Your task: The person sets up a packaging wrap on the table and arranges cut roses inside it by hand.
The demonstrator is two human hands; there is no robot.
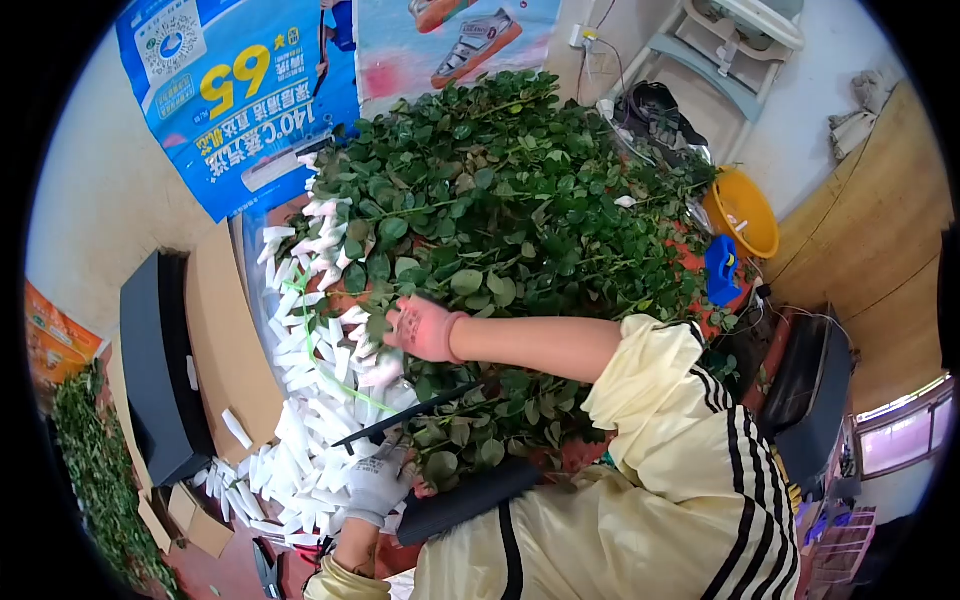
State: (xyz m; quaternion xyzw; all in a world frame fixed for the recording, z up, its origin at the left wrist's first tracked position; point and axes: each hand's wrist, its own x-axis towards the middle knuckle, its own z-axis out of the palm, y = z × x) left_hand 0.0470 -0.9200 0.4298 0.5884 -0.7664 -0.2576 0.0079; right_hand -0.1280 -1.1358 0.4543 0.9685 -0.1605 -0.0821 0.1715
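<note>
My right hand (425, 328), in a pink and white glove, reaches left over the pile of leafy green stems (520, 200). Its fingers look bent together beside a leaf at the pile's left edge; what they hold, if anything, is hidden. My left hand (378, 487), in a white glove, is lower down, by the white paper-like sleeves (310, 450). A thin black bar (410, 412) crosses just above it and its fingertips are unclear. Pink and white wrapped flower heads (325, 240) line the pile's left side. A dark padded edge (465, 505) lies right of my left hand.
At left stands a black box-like object (160, 370) beside brown cardboard (228, 345). Black-handled pliers or shears (267, 568) lie at the bottom. A yellow basin (741, 213) and a blue tape dispenser (721, 270) are at right. More leafy stems (95, 480) lie far left.
</note>
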